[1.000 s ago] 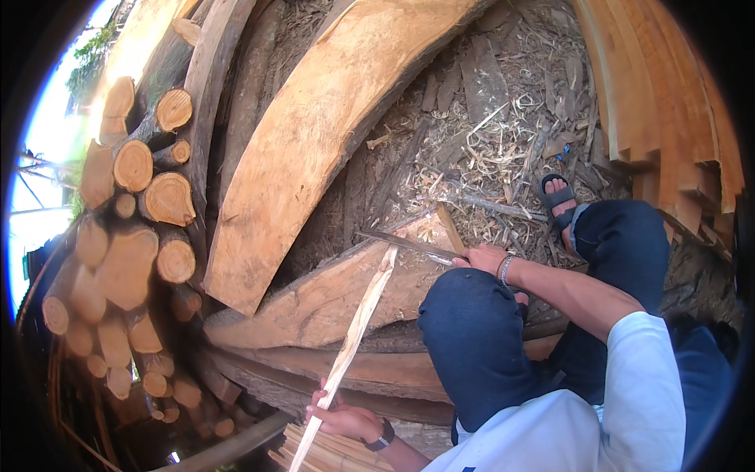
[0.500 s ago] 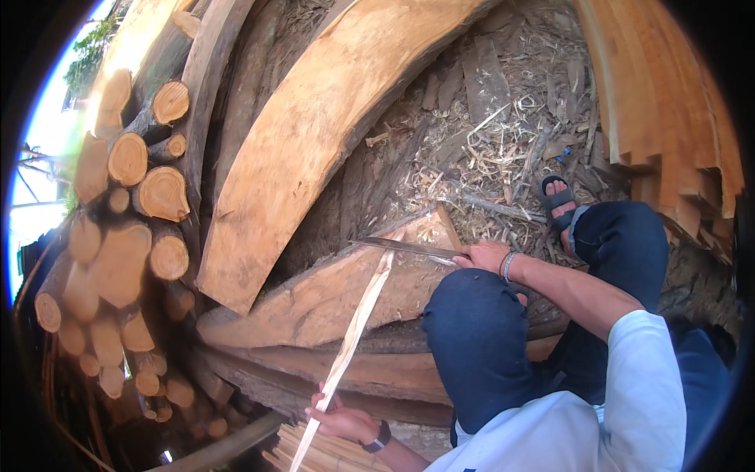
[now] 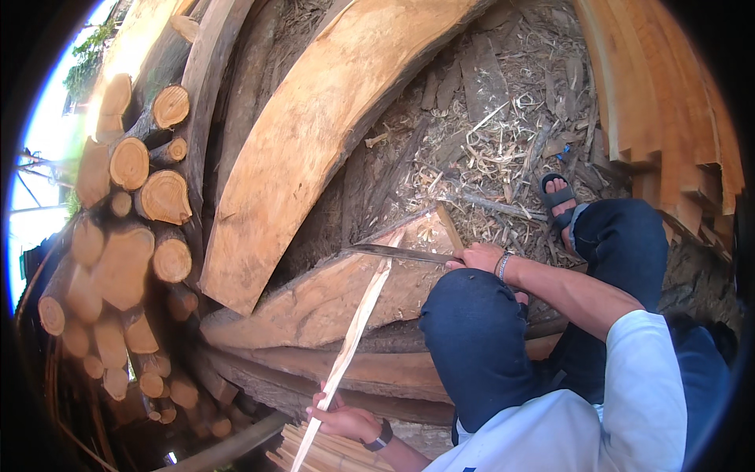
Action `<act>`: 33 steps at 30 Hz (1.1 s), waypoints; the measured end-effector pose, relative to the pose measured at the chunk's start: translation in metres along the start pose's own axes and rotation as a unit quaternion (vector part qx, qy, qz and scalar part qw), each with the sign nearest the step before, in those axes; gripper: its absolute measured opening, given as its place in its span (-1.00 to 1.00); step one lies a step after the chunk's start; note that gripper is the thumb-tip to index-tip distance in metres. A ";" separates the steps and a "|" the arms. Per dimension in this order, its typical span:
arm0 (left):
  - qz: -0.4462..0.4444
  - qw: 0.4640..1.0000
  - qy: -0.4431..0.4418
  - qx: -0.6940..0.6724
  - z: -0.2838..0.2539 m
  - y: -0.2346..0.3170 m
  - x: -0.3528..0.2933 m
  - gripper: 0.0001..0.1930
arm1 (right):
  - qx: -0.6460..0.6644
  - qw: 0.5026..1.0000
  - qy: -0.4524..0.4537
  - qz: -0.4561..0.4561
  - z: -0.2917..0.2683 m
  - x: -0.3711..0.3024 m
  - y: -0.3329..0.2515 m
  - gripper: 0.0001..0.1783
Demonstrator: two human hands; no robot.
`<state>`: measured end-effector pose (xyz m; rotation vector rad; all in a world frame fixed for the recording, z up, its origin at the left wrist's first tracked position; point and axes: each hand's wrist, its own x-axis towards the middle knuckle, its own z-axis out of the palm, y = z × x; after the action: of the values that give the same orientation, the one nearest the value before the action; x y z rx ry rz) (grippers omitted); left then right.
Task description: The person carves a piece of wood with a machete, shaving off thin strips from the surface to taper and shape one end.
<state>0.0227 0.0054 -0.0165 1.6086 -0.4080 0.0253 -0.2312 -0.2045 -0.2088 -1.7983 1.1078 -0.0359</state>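
Observation:
A long, pale strip of wood slants up from the lower edge, its lower part in the closed fingers of my left hand. Its upper end lies on a flat sawn plank in front of my knee. My right hand is wrapped round the handle end of a long knife. The blade reaches leftward across the strip near its upper end and touches or nearly touches it. The knife's handle is mostly hidden in my fist.
Cut logs are stacked at the left. A big curved slab lies beyond the plank. Shavings litter the ground near my sandalled foot. Sawn boards stand at the right; a bundle of strips lies below my left hand.
The knife and my right hand have shifted slightly to the left along the strip. My left hand holds the strip in nearly the same place.

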 end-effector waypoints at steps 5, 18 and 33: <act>0.005 1.000 0.006 0.006 0.009 0.009 -0.008 -0.63 | -0.001 1.000 -0.002 0.025 -0.001 -0.001 -0.001 -0.35; 0.017 1.000 0.001 0.025 0.004 0.006 -0.005 -0.64 | -0.016 1.000 -0.011 0.003 -0.008 -0.004 -0.008 -0.36; 0.043 0.999 0.000 0.017 0.017 0.016 -0.018 -0.68 | 0.012 1.000 0.006 0.002 -0.003 -0.001 0.002 -0.39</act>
<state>-0.0025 -0.0069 -0.0069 1.6246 -0.4797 0.0980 -0.2346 -0.2063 -0.2085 -1.7767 1.1163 -0.0570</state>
